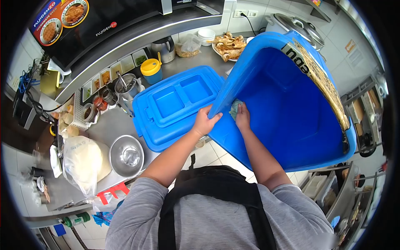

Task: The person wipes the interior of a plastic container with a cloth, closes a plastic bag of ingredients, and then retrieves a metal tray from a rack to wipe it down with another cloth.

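Note:
A large blue plastic bin [291,112] is tilted with its mouth facing me, and strips of worn tape run along its rim. My left hand [205,121] grips the near left edge of the bin, thumb on the inner side. Inside, my right hand [242,116] presses a crumpled pale green cloth [234,109] against the left inner wall, its fingers closed around it. Left of the bin, a blue lid [143,121] with two square recesses lies on the steel counter.
On the counter [102,129] stand a steel bowl [127,156], a plastic bag of white contents [83,160], a yellow-lidded blue container [151,71] and a plate of brown food [229,48]. A large lidded pot [287,27] sits behind the bin. Shelving [362,112] lines the right.

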`<state>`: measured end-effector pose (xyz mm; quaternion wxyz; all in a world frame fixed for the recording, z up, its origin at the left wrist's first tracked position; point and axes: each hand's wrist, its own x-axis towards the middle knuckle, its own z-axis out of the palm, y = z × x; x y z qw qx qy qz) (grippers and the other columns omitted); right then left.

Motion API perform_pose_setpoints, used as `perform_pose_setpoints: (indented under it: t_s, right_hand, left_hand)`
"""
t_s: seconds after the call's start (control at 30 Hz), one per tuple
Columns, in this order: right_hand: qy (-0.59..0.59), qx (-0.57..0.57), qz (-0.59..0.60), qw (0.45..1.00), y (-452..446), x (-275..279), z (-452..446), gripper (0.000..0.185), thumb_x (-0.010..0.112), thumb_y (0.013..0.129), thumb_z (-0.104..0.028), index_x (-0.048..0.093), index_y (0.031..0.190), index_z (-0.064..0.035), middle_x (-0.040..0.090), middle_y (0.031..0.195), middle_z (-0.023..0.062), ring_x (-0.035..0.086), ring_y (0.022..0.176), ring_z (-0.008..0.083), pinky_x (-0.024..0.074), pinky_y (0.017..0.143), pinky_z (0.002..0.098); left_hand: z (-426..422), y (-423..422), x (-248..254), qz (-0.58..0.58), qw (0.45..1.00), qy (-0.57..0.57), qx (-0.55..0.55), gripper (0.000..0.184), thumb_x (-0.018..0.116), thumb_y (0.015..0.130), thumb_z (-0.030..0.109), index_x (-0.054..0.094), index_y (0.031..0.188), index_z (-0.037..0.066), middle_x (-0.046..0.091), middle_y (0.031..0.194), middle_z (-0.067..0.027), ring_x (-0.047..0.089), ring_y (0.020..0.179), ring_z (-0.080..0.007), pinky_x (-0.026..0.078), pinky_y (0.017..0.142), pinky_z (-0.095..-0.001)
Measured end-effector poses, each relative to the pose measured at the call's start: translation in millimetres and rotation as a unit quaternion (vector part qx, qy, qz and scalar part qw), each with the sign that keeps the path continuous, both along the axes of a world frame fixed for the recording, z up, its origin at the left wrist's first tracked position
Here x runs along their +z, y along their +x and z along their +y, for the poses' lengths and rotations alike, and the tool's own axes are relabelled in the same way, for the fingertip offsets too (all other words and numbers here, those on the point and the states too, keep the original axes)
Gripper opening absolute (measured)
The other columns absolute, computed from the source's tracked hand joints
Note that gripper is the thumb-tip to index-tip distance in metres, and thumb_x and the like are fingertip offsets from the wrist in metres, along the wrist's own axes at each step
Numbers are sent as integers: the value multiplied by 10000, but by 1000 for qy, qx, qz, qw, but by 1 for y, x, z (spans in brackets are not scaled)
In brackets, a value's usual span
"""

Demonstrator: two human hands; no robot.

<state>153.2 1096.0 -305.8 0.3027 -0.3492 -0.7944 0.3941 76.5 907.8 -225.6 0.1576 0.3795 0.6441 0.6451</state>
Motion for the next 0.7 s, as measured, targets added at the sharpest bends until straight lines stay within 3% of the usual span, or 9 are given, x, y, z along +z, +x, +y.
perform_pose_setpoints:
  t_s: [0.33,0.6,0.63,0.7]
  right_hand:
    - [6,-5,-29,1000,-17,7,-4,389,350,963,-261,478,1199,20,575,1084,258,541,1006,414,426,852,438]
    - [6,-31,-33,999,-22,-2,-11,380,364,959,-255,490,1181,27,579,1077,259,554,1003,396,436,849,414]
    - [5,-27,-39,999,-19,-2,-14,380,364,959,-255,490,1181,27,579,1077,259,554,1003,396,436,849,414]
    - [-64,-24,-32,997,-19,17,-24,363,377,954,-252,502,1160,19,590,1047,256,564,971,395,442,826,410]
  left_hand:
    - [-5,-27,7,34,999,-3,-30,273,649,757,117,623,1008,12,648,804,-114,582,699,-155,460,661,-291]
    - [-15,-20,-7,4,999,-30,-31,322,650,784,131,604,1072,-6,637,992,-168,622,894,-271,469,802,-322]
    - [-15,-19,-8,-2,999,-30,-28,322,650,784,131,604,1072,-6,637,992,-168,622,894,-271,469,802,-322]
    - [-16,-21,-8,38,999,8,-20,235,637,812,142,609,1000,3,604,858,-97,557,772,-167,438,712,-298]
